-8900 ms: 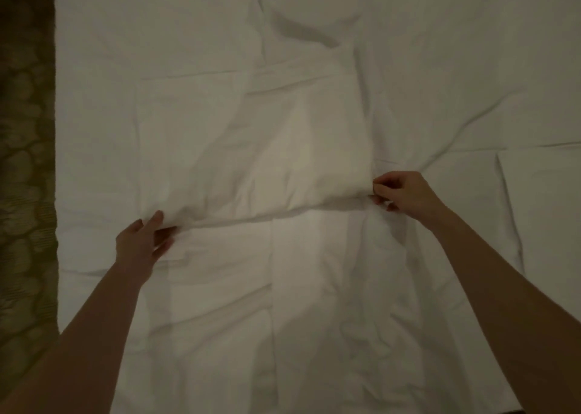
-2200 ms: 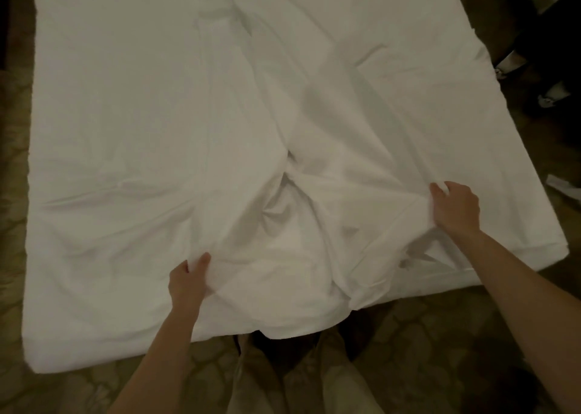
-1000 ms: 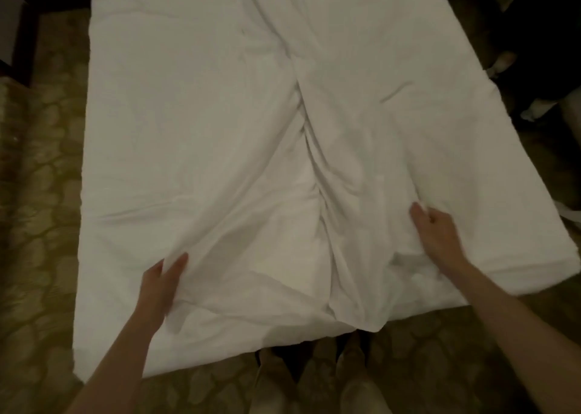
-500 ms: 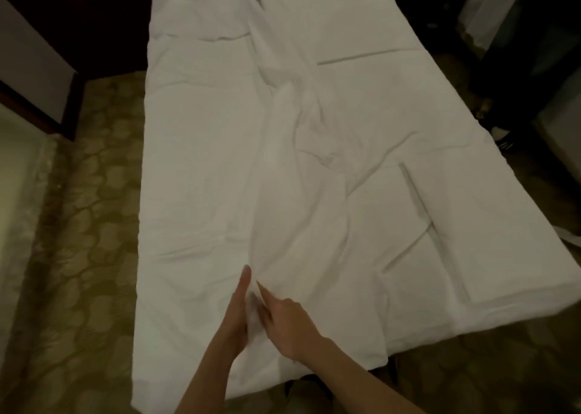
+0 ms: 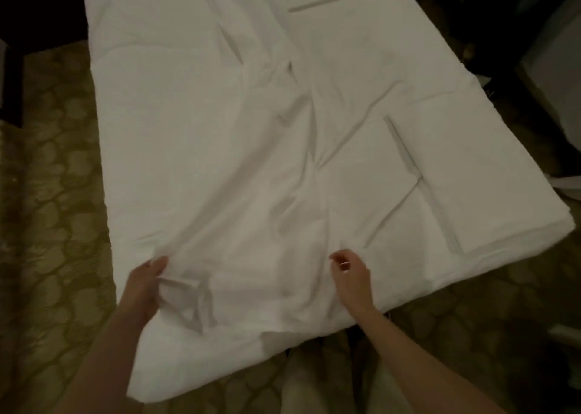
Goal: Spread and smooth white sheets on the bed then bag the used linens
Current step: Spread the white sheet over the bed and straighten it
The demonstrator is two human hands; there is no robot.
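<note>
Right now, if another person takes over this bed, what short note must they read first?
Left hand: grips the sheet near the foot edge.
Right hand: fingers curled on the sheet; a real grip is unclear.
The sheet covers the bed, with a long ridge up the middle and creases on the right.
Done: sheet laid out.
Left: smooth the ridge and creases, then bag the used linens; no bag or used linens in view.

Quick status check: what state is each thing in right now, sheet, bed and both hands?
White sheet: spread over the bed, still wrinkled, long ridge down the middle, near edge bunched.
Bed: covered; near right corner shows folded layers.
Left hand: grips the bunched near edge of the sheet.
Right hand: fingers curled, pinching the sheet near the foot edge.
Carpet: patterned, bare beside the bed.
</note>
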